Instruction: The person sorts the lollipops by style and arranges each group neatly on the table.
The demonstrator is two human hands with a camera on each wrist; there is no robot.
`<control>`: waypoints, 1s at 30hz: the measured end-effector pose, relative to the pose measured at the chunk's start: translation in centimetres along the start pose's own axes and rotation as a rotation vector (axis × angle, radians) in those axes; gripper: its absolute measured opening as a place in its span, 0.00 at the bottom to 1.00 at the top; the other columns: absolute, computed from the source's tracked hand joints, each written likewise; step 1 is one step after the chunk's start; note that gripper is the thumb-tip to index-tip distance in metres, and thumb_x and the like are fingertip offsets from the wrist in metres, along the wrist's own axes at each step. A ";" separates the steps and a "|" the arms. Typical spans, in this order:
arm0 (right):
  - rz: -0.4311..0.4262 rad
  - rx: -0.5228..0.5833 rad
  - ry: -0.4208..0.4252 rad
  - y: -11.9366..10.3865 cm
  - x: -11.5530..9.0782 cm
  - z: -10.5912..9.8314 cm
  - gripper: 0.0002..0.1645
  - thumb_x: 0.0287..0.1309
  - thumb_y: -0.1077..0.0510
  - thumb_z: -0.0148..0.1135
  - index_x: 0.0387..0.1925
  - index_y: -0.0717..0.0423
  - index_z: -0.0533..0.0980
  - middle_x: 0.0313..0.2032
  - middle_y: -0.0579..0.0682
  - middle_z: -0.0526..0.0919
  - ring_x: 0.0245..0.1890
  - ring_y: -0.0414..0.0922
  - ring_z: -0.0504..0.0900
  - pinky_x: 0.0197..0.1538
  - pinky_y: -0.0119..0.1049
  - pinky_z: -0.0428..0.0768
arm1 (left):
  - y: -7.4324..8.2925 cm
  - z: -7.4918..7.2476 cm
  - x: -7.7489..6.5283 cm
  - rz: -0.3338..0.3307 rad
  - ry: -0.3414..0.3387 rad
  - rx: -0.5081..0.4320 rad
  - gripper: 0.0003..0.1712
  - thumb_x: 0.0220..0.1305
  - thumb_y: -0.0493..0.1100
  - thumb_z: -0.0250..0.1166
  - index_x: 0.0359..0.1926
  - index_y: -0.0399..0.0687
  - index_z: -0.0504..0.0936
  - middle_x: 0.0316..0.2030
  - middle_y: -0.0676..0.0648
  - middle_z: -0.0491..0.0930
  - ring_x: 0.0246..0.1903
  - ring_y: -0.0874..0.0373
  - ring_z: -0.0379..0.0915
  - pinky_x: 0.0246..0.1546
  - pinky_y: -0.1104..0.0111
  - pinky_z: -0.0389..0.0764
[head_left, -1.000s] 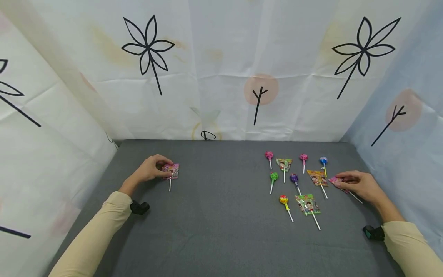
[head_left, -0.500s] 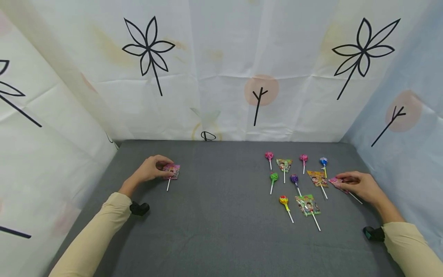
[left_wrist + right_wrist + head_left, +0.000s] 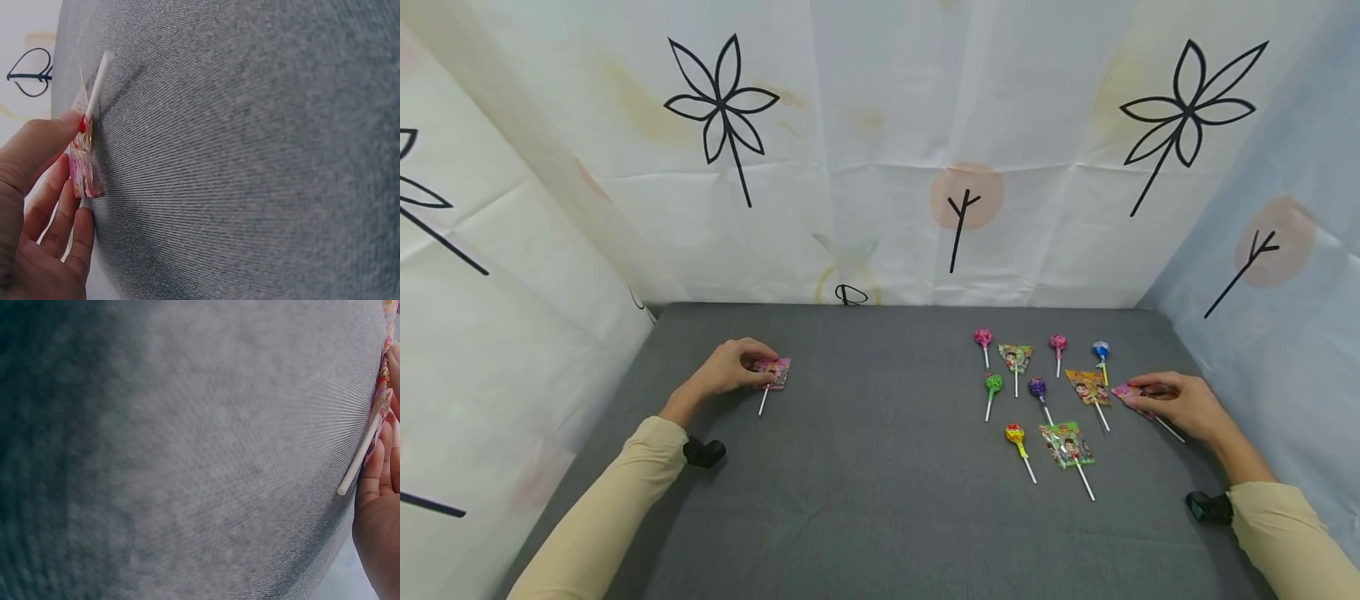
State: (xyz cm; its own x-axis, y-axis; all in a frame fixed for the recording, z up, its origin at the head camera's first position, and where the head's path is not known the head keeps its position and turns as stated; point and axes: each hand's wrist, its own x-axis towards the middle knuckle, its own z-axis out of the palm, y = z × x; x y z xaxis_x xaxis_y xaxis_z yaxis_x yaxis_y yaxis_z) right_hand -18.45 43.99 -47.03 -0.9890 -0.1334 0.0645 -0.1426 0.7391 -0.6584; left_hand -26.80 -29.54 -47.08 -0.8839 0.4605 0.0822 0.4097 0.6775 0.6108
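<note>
Cloth, grey (seemingly ribbed), hands pinching pink-wrapped lollipops, flower-patterned drapes behind

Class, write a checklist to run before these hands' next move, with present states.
1. Left hand grips square pink plastic-wrapped lollipop: ok.
2. Right hand grips other pink plastic-wrapped lollipop: ok.
3. Left hand's lollipop clear of grey cloth: cannot tell.
4. Right hand's lollipop apart from orange plastic-wrapped lollipop: cannot tell.
5. Round purple lollipop clear of square green plastic-wrapped lollipop: not ok, they meet in view.
</note>
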 end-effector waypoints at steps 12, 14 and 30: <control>-0.002 -0.018 0.006 0.0 0.1 0.0 0.20 0.63 0.62 0.71 0.50 0.74 0.80 0.43 0.63 0.81 0.33 0.31 0.76 0.32 0.27 0.76 | 0.0 0.1 -0.1 -0.028 0.015 -0.022 0.20 0.59 0.43 0.78 0.51 0.42 0.87 0.50 0.40 0.80 0.45 0.47 0.75 0.47 0.51 0.76; 0.000 -0.018 0.004 0.0 0.1 0.0 0.20 0.63 0.62 0.71 0.50 0.74 0.80 0.43 0.63 0.81 0.33 0.31 0.76 0.32 0.27 0.76 | 0.0 0.1 -0.1 -0.032 0.012 -0.022 0.20 0.59 0.43 0.78 0.51 0.42 0.87 0.50 0.40 0.80 0.46 0.47 0.74 0.47 0.51 0.75; -0.029 -0.006 -0.077 0.5 0.1 -1.7 0.27 0.60 0.60 0.74 0.57 0.71 0.78 0.54 0.64 0.79 0.45 0.23 0.72 0.41 0.21 0.72 | -0.5 0.1 0.0 -0.044 -0.005 -0.015 0.22 0.59 0.46 0.78 0.52 0.42 0.87 0.50 0.42 0.80 0.44 0.49 0.73 0.46 0.53 0.74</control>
State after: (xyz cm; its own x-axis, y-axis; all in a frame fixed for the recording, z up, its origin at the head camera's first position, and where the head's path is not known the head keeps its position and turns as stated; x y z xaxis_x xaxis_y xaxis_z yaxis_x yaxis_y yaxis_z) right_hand -18.72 45.42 -46.06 -0.9784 -0.2051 0.0257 -0.1719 0.7383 -0.6522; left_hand -26.98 -29.84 -47.44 -0.8997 0.4334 0.0513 0.3672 0.6882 0.6257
